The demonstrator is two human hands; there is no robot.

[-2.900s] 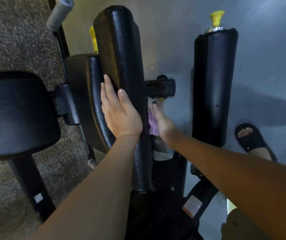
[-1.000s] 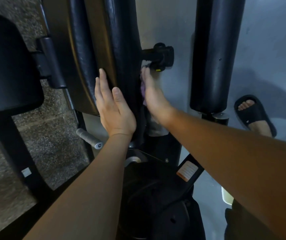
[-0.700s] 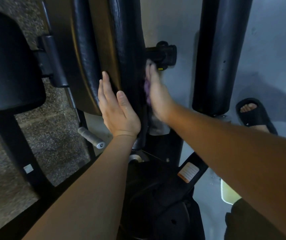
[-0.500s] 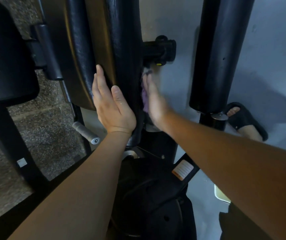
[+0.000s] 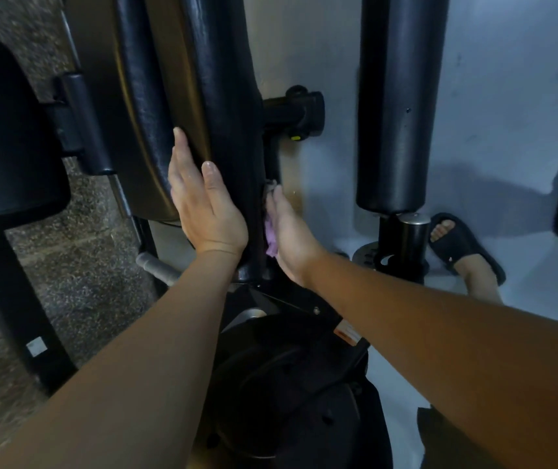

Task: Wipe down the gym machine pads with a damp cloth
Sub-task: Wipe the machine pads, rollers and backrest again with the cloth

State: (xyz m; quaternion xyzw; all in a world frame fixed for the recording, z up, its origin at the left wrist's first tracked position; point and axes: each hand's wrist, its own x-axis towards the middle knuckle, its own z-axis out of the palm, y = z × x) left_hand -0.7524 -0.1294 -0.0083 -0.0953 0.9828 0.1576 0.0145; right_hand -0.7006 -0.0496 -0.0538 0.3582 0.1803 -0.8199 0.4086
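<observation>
A long black upright pad [image 5: 223, 96] runs down the middle of the view. My left hand [image 5: 203, 211] lies flat and open against its left face, near the lower end. My right hand [image 5: 287, 231] presses a purple cloth [image 5: 270, 236] against the pad's right side; only a strip of the cloth shows between palm and pad. A second black pad [image 5: 396, 106] stands to the right, apart from both hands. A wider black pad [image 5: 125, 113] sits behind the first on the left.
A black seat pad [image 5: 7, 137] on a dark post fills the left edge. A black bracket with a yellow dot [image 5: 299, 113] juts out above my right hand. A grey handle [image 5: 157, 269] sits low left. My sandalled foot [image 5: 463, 245] rests on the grey floor at right.
My right hand and the cloth have slid down the pad's right side, away from the bracket. My left hand has stayed flat on the left face.
</observation>
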